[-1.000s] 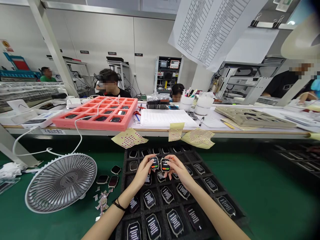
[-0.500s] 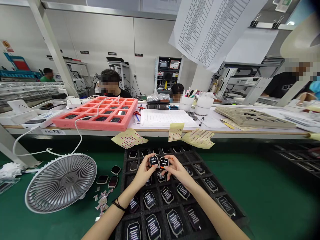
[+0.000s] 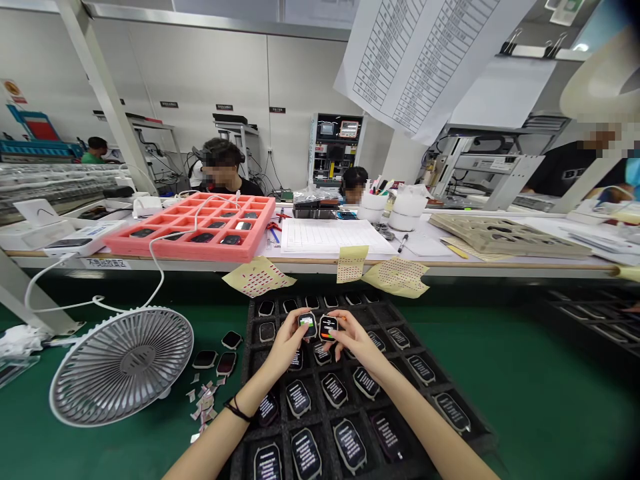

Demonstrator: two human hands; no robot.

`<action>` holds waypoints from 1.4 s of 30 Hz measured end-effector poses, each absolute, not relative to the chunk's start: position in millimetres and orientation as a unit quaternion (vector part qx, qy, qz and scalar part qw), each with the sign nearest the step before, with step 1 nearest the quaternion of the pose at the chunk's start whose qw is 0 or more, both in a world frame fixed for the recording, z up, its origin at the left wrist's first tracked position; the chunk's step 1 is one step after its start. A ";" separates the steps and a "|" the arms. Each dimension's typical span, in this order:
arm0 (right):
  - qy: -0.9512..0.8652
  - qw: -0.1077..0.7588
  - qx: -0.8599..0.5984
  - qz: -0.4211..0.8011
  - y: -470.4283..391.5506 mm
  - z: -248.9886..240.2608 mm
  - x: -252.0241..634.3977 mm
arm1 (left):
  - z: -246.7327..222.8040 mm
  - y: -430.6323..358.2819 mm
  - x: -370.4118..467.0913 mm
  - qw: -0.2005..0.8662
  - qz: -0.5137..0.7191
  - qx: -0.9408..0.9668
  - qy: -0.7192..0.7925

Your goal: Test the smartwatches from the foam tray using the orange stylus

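Above a black foam tray (image 3: 320,403) of watches, each of my hands grips one smartwatch body without a strap. My left hand (image 3: 289,340) is closed around a watch (image 3: 309,325) whose lit screen shows green and white; its thumb lies over the screen. Close beside it, my right hand (image 3: 351,337) holds a second watch (image 3: 328,327), dark with white text and an orange band low on the screen. The right thumb is at that screen's lower edge. In the tray's compartments, several watches such as this one (image 3: 350,445) lie face up with white text lit.
Left of the tray stands a grey fan (image 3: 123,365), with loose watches (image 3: 227,363) and small peeled scraps (image 3: 205,403) near it. A shelf ahead carries a pink foam tray (image 3: 190,227) and papers (image 3: 335,237). Another tray (image 3: 580,313) lies far right. Co-workers sit beyond.
The left watch's screen has gone from dark with orange to green and white, and my left thumb has shifted up and left on it. My right hand has barely moved.
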State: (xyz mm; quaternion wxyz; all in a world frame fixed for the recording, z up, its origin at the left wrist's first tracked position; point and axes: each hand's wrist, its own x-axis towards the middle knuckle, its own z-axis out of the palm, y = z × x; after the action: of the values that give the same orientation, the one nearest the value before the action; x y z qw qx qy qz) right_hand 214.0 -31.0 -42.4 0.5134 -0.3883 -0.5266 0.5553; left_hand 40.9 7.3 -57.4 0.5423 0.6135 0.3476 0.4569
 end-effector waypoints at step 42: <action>-0.488 0.528 -0.431 0.545 -32.4 -38.6 213.4 | -45.9 0.9 41.3 0.539 0.418 0.631 0.369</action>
State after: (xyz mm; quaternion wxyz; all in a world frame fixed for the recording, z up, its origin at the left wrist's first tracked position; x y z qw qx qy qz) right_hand 213.4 -32.4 -38.6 0.5283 -0.4312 -0.4879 0.5449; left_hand 41.3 0.9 -45.9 0.5391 0.6314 0.3691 0.4177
